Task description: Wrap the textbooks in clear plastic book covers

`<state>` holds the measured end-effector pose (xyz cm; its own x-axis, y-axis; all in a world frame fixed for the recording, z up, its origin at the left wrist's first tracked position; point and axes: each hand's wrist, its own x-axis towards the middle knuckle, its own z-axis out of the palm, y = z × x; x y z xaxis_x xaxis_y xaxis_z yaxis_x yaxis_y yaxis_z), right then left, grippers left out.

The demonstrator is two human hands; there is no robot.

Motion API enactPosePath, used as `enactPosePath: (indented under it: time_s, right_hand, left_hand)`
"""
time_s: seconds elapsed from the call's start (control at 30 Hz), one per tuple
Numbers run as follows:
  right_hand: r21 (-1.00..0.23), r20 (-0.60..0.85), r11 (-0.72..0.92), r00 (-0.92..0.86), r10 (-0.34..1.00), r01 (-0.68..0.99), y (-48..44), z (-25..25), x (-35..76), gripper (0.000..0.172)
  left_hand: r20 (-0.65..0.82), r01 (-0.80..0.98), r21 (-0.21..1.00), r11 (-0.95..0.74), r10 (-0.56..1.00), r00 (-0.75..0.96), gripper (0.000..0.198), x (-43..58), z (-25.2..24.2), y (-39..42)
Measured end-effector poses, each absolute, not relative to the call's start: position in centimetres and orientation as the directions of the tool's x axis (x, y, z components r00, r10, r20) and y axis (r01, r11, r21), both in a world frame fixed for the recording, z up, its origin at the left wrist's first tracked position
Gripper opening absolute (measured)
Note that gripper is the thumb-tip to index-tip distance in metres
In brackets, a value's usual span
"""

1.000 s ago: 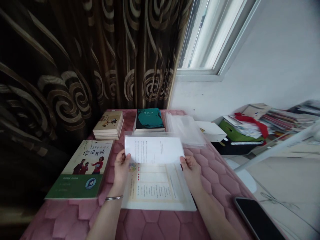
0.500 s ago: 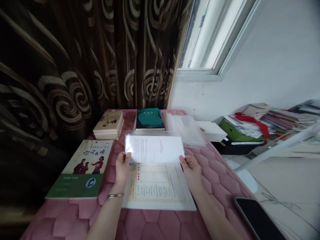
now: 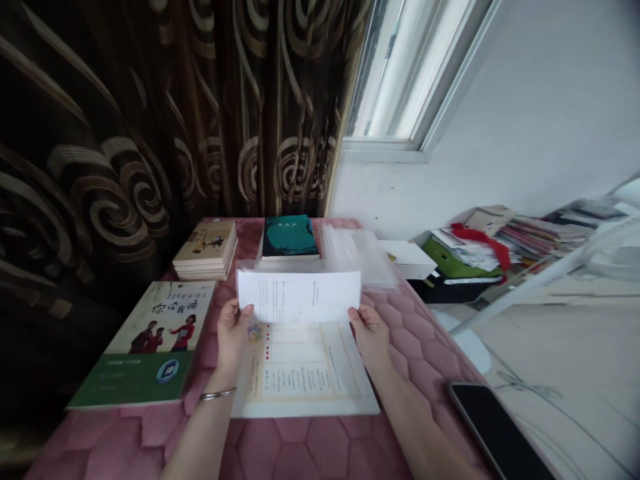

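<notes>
Above pink hexagon-quilted fabric, pinching white printed paper sheet tightly with left fingers at nine o'clock, right fingers at three; perhaps risking creases through uneven tugging.

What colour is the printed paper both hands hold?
The printed paper is white with dark text, clearest in the head view.

Dim overall; daylight enters through the near-white window. Curtain sinks into black at far left. Small print on sheet reads soft. Edges stretch, wide-angle.
</notes>
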<state>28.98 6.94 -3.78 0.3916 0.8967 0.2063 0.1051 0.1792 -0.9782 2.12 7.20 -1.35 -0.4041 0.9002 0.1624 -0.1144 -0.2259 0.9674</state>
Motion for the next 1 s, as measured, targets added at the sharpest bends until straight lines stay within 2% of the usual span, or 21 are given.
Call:
enactPosePath:
  time_s: [0.1, 0.23, 0.37, 0.63, 1.0]
  right_hand:
    - [-0.975, 0.224, 0.202, 0.403, 0.887, 0.097, 7.0, -3.8, 29.0, 0.03]
    - [-0.974, 0.226, 0.219, 0.328, 0.917, 0.058, 6.7, -3.3, 29.3, 0.033]
    - [-0.978, 0.204, 0.184, 0.257, 0.945, 0.1, 6.4, -2.6, 29.6, 0.036]
    - [-0.964, 0.252, 0.213, 0.304, 0.919, 0.157, 6.9, -2.8, 29.2, 0.031]
    - [-0.939, 0.209, 0.099, 0.319, 0.924, 0.329, 6.9, -2.7, 29.4, 0.032]
  left_hand:
    - [0.152, -0.13, 0.969, -0.208, 0.927, -0.344, 0.021, 1.4, -1.3, 7.4]
    - [0.122, -0.06, 0.989, -0.134, 0.976, -0.179, 0.04, -0.3, -1.7, 7.5]
    - [0.061, 0.059, 0.997, -0.051, 0.982, -0.18, 0.053, -0.9, -2.2, 7.5]
    - [0.138, -0.016, 0.989, -0.146, 0.963, -0.233, 0.037, 0.4, -2.9, 8.1]
    - [0.156, -0.038, 0.984, -0.175, 0.939, -0.308, 0.029, 1.2, -2.3, 8.0]
